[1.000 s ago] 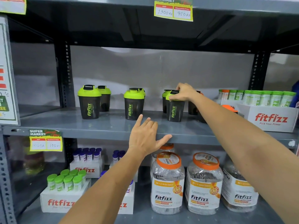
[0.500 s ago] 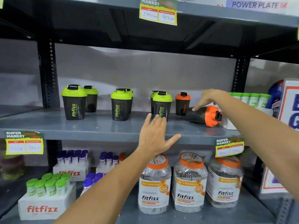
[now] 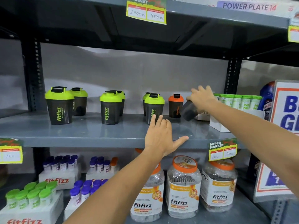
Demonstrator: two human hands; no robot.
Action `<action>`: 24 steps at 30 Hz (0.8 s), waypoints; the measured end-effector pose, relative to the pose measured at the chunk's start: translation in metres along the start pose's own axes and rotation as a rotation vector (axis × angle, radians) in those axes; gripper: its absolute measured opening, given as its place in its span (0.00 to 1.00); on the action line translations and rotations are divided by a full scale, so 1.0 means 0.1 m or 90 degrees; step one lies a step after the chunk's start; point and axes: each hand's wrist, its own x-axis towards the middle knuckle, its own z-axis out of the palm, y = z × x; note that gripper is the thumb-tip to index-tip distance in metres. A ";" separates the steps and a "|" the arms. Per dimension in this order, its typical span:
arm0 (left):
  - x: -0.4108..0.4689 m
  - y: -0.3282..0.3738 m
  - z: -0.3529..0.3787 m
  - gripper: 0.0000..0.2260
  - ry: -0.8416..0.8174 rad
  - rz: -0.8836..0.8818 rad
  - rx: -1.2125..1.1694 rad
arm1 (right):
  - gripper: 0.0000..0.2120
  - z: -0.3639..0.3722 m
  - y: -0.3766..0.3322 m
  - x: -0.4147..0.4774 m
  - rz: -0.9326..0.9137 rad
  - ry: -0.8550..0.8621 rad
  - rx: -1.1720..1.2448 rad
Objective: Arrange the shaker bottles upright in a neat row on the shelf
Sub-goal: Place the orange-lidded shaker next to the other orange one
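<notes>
The right hand [image 3: 201, 98] reaches forward at the end of a nearly straight arm, palm down, its fingers curled over the upper end of a dark translucent plastic shaker bottle [image 3: 189, 111]. That bottle is tilted, its base angled down and toward the left hand's side, low over the grey metal shelf [image 3: 80, 131]; whether the base touches the shelf cannot be told. Its lid is hidden under the hand.

The left hand [image 3: 160, 136] is spread flat and holds nothing, fingers pointing up and thumb splayed toward the right hand. It sits over the shelf's front edge; whether it rests on it is unclear.

Just beside the tilted bottle, on the left hand's side, stands an upright dark shaker with an orange lid [image 3: 176, 105]. Directly beyond the left fingertips stands a dark shaker with a lime-green lid [image 3: 153, 108], another green-lidded one close behind it. Further out past the left hand are two more green-lidded pairs [image 3: 111, 107] [image 3: 59, 105], all upright.

On the outer side of the right hand a white carton of green-capped tubes [image 3: 237, 102] sits close, leaving little room there. Bare shelf lies between the two hands, in front of the orange-lidded shaker.
</notes>
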 end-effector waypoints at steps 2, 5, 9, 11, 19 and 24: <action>0.00 0.01 -0.01 0.46 -0.005 0.003 -0.004 | 0.25 -0.03 0.00 0.07 -0.049 0.066 -0.080; 0.00 0.01 -0.01 0.46 -0.013 0.001 -0.005 | 0.25 0.03 -0.04 0.13 -0.127 0.063 -0.130; -0.09 0.05 0.07 0.43 0.022 -0.017 -0.011 | 0.25 0.21 -0.19 0.19 -0.214 0.080 -0.143; -0.14 0.10 0.14 0.41 0.061 -0.030 -0.011 | 0.26 0.26 -0.20 0.22 -0.228 0.104 -0.147; -0.16 0.12 0.18 0.40 0.091 -0.031 -0.039 | 0.48 0.44 -0.05 0.28 -0.270 0.106 -0.132; -0.17 0.12 0.22 0.37 0.158 -0.039 -0.042 | 0.44 0.32 0.01 0.32 -0.083 0.223 0.420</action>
